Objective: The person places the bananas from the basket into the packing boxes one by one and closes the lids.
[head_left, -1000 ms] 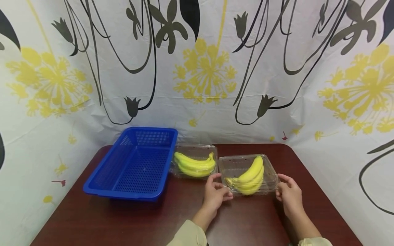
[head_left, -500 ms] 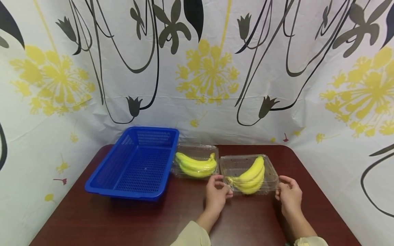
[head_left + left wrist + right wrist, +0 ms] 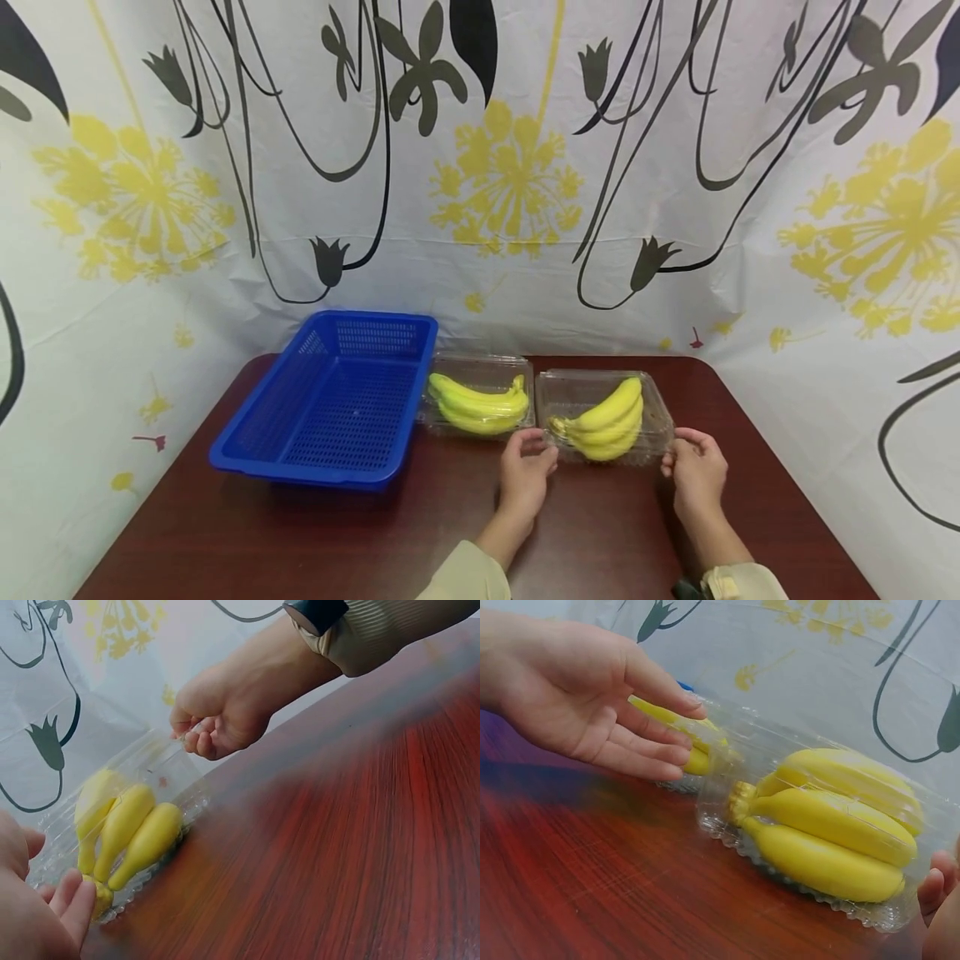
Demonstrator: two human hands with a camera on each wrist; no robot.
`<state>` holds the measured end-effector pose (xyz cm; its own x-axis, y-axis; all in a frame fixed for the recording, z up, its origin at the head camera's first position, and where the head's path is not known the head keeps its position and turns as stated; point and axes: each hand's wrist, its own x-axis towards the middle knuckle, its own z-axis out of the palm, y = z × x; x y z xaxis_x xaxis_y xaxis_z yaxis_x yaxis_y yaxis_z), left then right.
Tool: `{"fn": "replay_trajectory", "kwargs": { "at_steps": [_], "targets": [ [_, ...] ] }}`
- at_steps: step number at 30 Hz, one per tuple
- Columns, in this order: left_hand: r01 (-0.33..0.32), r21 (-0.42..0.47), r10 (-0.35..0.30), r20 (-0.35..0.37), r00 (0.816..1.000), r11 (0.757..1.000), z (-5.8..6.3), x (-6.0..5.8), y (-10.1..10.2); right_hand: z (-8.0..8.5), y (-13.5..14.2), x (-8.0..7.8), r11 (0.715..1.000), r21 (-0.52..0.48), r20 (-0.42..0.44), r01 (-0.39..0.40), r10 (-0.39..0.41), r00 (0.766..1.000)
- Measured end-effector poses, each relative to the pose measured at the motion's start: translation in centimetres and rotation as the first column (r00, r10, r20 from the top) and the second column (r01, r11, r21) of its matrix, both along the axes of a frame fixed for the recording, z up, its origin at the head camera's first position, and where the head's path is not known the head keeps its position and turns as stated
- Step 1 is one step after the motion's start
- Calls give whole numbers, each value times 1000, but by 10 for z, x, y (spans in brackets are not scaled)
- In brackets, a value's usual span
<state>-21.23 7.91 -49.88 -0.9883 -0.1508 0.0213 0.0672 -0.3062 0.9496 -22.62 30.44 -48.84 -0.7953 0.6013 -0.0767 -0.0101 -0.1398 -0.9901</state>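
Observation:
A clear plastic clamshell container (image 3: 660, 412) with a bunch of bananas (image 3: 832, 825) inside sits on the table in front of both hands. My left hand (image 3: 592, 705) is at its near left corner; in the right wrist view its fingers are extended, with a gap between them and the plastic. My right hand (image 3: 225, 712) pinches the opposite side edge, its fingers curled in the left wrist view. To the left stands a second clear clamshell container (image 3: 487, 364), holding another bunch of bananas (image 3: 480, 408).
An empty blue plastic basket (image 3: 315, 479) with perforated walls stands at the left, beside the second container. Both containers stand near the far edge of the dark red-brown table (image 3: 300, 542). A white floral-patterned sheet (image 3: 510, 317) hangs behind and along the sides.
The right container has moved slightly away from me and now stands level beside the other one. My left fingers have come loose from its corner. My right hand has followed it a little.

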Motion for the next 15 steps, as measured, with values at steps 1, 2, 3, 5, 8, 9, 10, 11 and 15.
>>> {"fn": "replay_trajectory", "kwargs": {
  "at_steps": [1,2,3,5,8,9,10,11,15],
  "targets": [
    [0,-30,1,8,1000,1000,0,0,-1,0,-1,-2,1000,-3,-4,-2,2,1000],
    [4,-57,-3,19,1000,998,0,0,-3,0,-2,-4,1000,-8,-6,-4,4,1000],
    [7,-80,-5,30,1000,997,0,-1,-4,0,-2,-6,1000,-12,-8,-7,7,1000],
    [17,-114,-11,53,999,993,1,-2,-6,-1,-3,-9,1000,-11,-13,-16,15,1000],
    [27,-140,-17,74,997,990,1,-3,-10,-1,-5,-12,999,-32,-12,-14,14,1000],
    [28,-143,-16,81,997,989,1,-3,-11,0,-5,-13,999,-36,-12,-16,15,1000],
    [28,-144,-15,85,996,989,1,-3,-12,1,-5,-13,999,-46,-8,-19,18,1000],
    [26,-147,-13,87,996,989,1,-3,-13,1,-5,-13,998,-61,-3,-26,25,1000],
    [14,-155,0,91,996,988,-1,-3,-16,6,-5,-10,988,-128,36,-88,93,995]
  ]
}}
